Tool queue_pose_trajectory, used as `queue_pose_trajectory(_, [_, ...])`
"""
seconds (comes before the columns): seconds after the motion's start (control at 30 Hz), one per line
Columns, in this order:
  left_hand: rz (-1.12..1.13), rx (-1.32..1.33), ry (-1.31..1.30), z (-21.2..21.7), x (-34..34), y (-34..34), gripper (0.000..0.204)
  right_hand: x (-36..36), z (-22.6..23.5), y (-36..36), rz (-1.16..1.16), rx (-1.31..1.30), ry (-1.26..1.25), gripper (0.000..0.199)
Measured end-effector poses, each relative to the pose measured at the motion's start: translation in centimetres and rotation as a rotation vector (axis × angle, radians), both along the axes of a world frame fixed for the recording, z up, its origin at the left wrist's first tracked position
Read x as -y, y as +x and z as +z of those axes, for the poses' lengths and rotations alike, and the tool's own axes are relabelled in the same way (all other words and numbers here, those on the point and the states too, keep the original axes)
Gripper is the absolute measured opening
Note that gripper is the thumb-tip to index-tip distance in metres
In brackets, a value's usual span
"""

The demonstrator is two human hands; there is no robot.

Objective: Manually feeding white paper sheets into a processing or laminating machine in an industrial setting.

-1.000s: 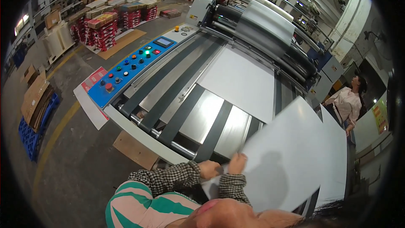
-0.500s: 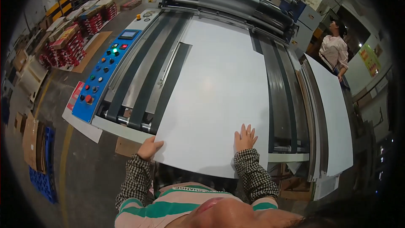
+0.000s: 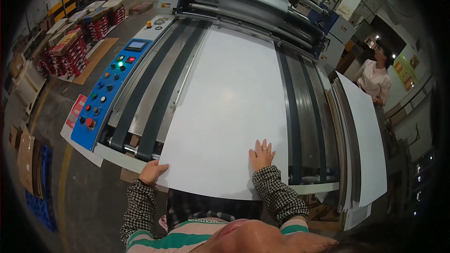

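Observation:
A large white sheet [image 3: 225, 112] lies flat across the dark belts of a feeding machine, its near edge hanging slightly over the front of the bed. My left hand [image 3: 153, 172] pinches the sheet at its near left edge, thumb on top and the other fingers partly hidden. Flat on the sheet's near right part rests my right hand [image 3: 261, 155], fingers spread and a ring on one of them. The sheet's far end reaches the rollers [image 3: 253, 11] at the back of the machine.
A blue control panel [image 3: 110, 89] with buttons and a small screen runs along the left. Stacked white sheets [image 3: 368, 140] stand at the right, with another person [image 3: 376, 77] behind them. Bundled red-and-white stacks [image 3: 70, 54] and a blue pallet [image 3: 41, 201] are on the floor at left.
The stepped edges near the sheet's far end no longer show; its sides now run unbroken toward the rollers. Both hands keep their places on the sheet. The view has shifted slightly.

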State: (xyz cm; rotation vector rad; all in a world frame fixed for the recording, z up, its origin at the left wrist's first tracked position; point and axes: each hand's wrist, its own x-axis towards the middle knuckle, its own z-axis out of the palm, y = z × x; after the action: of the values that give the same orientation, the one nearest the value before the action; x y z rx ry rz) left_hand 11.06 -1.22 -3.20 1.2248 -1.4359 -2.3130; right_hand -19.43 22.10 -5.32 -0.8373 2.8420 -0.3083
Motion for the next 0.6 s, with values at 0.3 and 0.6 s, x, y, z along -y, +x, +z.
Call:
queue_pose_trajectory(0.3, [0.400, 0.124, -0.940, 0.5, 3.6, -5.8, 0.025, 3.3, -0.4, -9.3, 0.228, 0.190, -0.572, 0.037])
queue_pose_trajectory(0.6, [0.453, 0.187, -0.713, 0.0, 2.6, -2.6, 0.020, -31.8, 12.9, -17.3, -0.980, -0.960, 0.389, 0.047])
